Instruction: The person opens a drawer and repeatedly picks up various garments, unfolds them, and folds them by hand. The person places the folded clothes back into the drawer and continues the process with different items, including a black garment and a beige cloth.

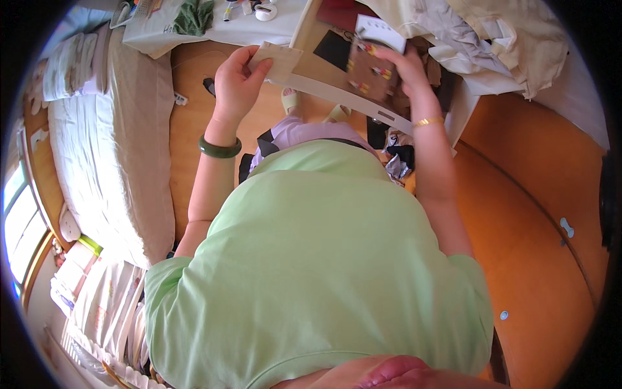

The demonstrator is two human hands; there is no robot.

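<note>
My left hand (239, 85) pinches a thin cream-coloured card or packet (279, 58) between thumb and fingers, beside the left edge of an open white drawer (350, 99). Over the drawer, my right hand (412, 73) grips a flat brown item (369, 73) printed with small colourful figures; motion blurs it, and I cannot tell whether it is a pouch or a notebook. A white sheet (381, 31) with grey oval marks shows at its far end. Inside the drawer lie a flat black item (333, 50) and a dark red one (342, 14).
Rumpled pale clothes (486, 34) lie on the surface right of the drawer. A white-covered table (233, 34) at the back left bears a green cloth (194, 17). Along the left runs a bed with a white cover (116, 160). Dark and pale fabrics (399, 155) sit below the drawer.
</note>
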